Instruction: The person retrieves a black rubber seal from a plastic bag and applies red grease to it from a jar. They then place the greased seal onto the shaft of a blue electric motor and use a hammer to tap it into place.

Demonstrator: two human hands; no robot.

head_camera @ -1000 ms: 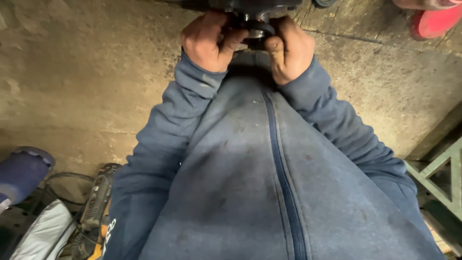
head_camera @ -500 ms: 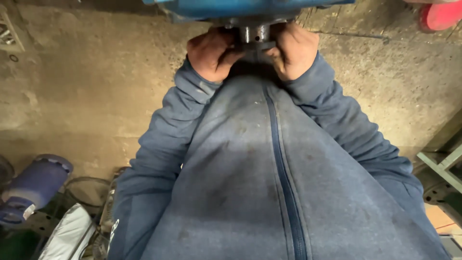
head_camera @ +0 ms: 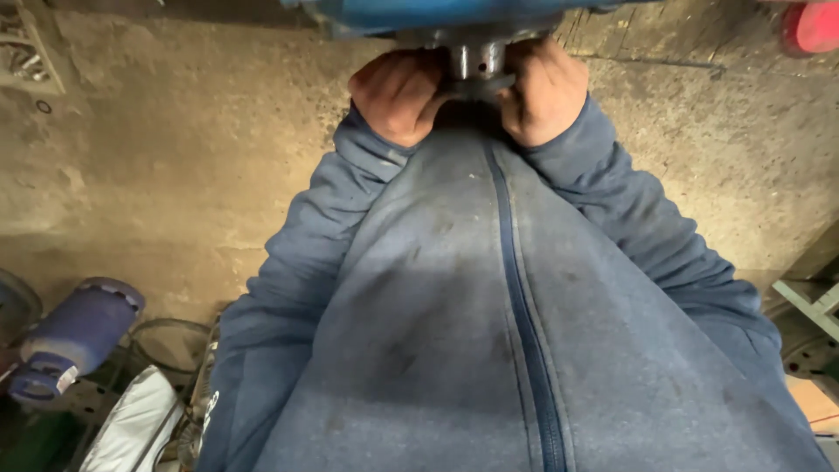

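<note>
Left hand [head_camera: 395,94] and right hand [head_camera: 544,87] both grip the metal fitting [head_camera: 476,63] under blue housing [head_camera: 419,12]; seating looks unfinished.

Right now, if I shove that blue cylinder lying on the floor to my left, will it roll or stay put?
The blue cylinder lies on its side with a round body, so it would probably roll. The white bag and hoses beside it would likely stop it soon. It looks like metal, so probably heavy for its size.

workshop | stained concrete floor [head_camera: 175,175] | blue motor [head_camera: 74,336] | metal frame [head_camera: 813,301]
</note>
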